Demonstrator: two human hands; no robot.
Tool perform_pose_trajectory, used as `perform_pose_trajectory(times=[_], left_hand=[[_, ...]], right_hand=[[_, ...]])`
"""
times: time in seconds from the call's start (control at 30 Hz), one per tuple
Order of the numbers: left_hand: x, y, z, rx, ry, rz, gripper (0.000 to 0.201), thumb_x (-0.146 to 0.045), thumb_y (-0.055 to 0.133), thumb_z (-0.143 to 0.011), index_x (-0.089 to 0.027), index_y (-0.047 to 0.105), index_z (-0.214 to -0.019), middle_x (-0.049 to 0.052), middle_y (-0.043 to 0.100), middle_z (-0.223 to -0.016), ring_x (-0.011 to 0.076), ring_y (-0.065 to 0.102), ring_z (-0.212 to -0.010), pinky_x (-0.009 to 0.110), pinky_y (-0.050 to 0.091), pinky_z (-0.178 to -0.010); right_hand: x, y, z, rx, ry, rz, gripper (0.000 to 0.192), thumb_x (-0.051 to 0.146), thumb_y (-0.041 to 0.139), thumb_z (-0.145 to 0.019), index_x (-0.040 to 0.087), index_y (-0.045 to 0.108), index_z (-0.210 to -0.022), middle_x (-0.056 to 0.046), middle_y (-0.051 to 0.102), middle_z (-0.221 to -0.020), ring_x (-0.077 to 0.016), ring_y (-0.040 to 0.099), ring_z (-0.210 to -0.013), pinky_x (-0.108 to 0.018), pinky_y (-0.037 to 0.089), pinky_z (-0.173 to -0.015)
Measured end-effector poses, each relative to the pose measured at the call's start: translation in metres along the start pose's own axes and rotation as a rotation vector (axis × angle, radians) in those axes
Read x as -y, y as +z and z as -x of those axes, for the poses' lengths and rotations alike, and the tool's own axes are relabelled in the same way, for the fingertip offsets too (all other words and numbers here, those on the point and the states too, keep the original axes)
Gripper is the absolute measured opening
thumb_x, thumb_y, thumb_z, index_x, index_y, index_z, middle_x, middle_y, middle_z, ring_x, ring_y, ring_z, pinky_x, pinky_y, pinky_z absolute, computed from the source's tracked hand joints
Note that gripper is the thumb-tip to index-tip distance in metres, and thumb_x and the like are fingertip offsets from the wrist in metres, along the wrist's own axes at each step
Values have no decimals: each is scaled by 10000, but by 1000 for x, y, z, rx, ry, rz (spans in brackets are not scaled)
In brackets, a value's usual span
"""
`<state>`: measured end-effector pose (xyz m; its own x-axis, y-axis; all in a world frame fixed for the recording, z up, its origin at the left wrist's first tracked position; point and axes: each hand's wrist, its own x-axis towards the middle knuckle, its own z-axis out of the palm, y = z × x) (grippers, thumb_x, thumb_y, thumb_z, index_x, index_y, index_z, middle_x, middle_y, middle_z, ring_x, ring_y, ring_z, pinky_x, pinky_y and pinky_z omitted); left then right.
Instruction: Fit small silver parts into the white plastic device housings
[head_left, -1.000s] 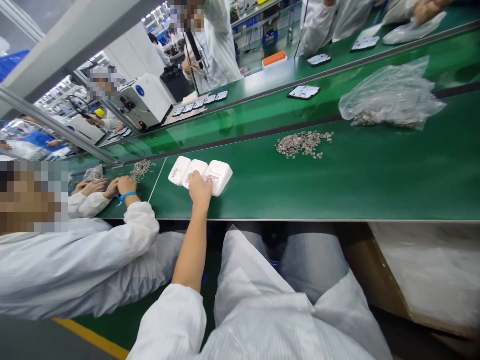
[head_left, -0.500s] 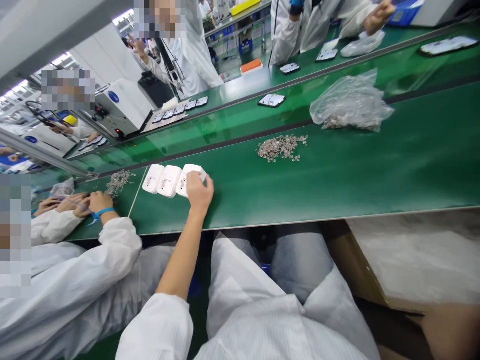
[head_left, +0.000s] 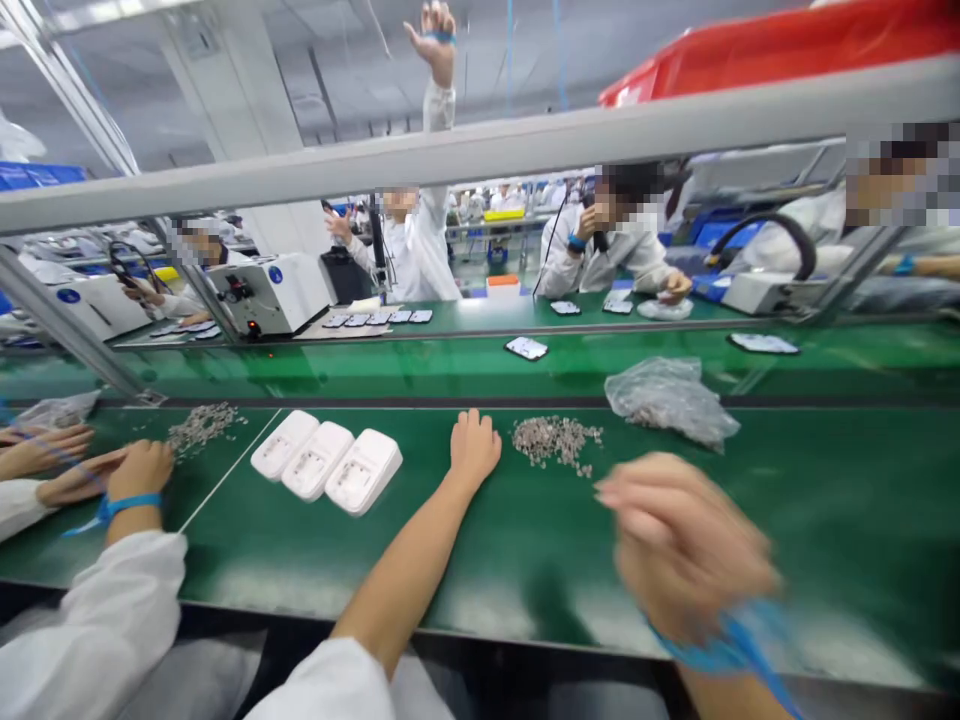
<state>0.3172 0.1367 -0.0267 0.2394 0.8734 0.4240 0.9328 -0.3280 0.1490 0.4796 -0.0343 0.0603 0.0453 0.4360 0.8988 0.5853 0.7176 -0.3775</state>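
My left hand [head_left: 475,447] rests palm down on the green work surface, fingers slightly apart, with nothing visible in it. It lies just left of a loose pile of small metal parts [head_left: 553,440]. In front of the pile, raised above the surface, is my right hand [head_left: 686,545], with a blue wrist strap [head_left: 709,640]. Motion smears its bent fingers, so whether they hold anything cannot be made out. Left of my left hand, several white plastic housings [head_left: 364,470] stand in a slanted row; recesses show in their upper faces.
A clear plastic bag [head_left: 667,400] holding metal parts lies behind my right hand. Co-worker hands [head_left: 142,470] are at the left beside another metal pile [head_left: 202,428]. A dark-edged white panel [head_left: 526,347] lies on the strip beyond. A grey rail [head_left: 480,150] crosses overhead.
My left hand has left the rightmost white housing and moved right to beside the metal pile. My right hand has come up from the lower right corner over the work surface. The camera has tilted up.
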Motion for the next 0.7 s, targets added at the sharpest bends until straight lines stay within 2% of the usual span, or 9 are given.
perform_pose_trajectory(times=[0.03, 0.13, 0.2, 0.23, 0.3, 0.43, 0.53, 0.63, 0.7], left_hand=[[1, 3, 0, -2, -5, -16, 153, -277, 581, -903, -154, 640, -971, 154, 603, -1104, 300, 560, -1080, 405, 500, -880], [3, 11, 2, 4, -67, -64, 320, -318, 589, -906, -147, 606, -1177, 172, 554, -1260, 318, 518, -1137, 431, 483, -911], [4, 15, 2, 23, -125, -94, 476, -325, 579, -916, -121, 507, -1340, 195, 523, -1316, 323, 512, -1135, 440, 473, -913], [4, 16, 1, 36, -142, -106, 515, -325, 568, -923, -111, 467, -1381, 199, 523, -1314, 322, 512, -1127, 443, 468, -913], [3, 18, 0, 66, -139, -121, 467, -321, 550, -932, -124, 490, -1351, 181, 545, -1268, 318, 510, -1112, 444, 461, -912], [1, 16, -2, 93, -69, -119, 221, -292, 535, -931, -170, 612, -1099, 146, 570, -1171, 318, 509, -1087, 434, 459, -877], [1, 12, -1, 54, -25, -95, 230, -293, 528, -930, -138, 613, -1078, 179, 562, -1164, 343, 506, -1065, 457, 455, -840], [2, 11, -1, 16, 51, -46, 222, -261, 514, -931, -127, 623, -1071, 185, 577, -1139, 352, 509, -1056, 467, 441, -825], [3, 11, 0, 1, 125, -8, 198, -227, 497, -939, -160, 638, -1060, 156, 598, -1129, 326, 521, -1053, 453, 428, -838]], right_hand=[[-18, 25, 0, -49, -44, -13, 151, 172, 587, -934, 289, 658, -871, -36, 665, -790, -236, 648, -717, -387, 518, -607], [-68, 99, 13, 67, -200, -20, 192, 162, 536, -959, 212, 620, -794, -31, 659, -718, -173, 615, -648, -316, 493, -627], [-89, 130, 28, 217, -233, 6, 179, 197, 528, -979, 196, 633, -833, -39, 676, -750, -172, 614, -673, -322, 504, -704], [-95, 138, 35, 268, -225, 27, 177, 210, 524, -984, 191, 638, -850, -45, 679, -765, -178, 615, -694, -330, 504, -735], [-100, 140, 44, 335, -188, 70, 182, 223, 513, -992, 185, 646, -873, -57, 679, -792, -192, 616, -741, -341, 500, -785], [-106, 123, 40, 444, -66, 206, 230, 234, 474, -1008, 176, 669, -900, -80, 667, -838, -211, 601, -819, -341, 480, -802], [-122, 108, 28, 479, 58, 403, 222, 265, 504, -997, 174, 690, -917, -100, 662, -913, -238, 571, -903, -366, 451, -843], [-138, 95, 21, 482, 171, 576, 239, 381, 613, -954, 192, 701, -1070, -115, 649, -1145, -280, 529, -1067, -411, 409, -913], [-145, 89, 19, 512, 225, 616, 286, 428, 615, -954, 224, 697, -1136, -105, 633, -1226, -285, 506, -1125, -422, 385, -928]])
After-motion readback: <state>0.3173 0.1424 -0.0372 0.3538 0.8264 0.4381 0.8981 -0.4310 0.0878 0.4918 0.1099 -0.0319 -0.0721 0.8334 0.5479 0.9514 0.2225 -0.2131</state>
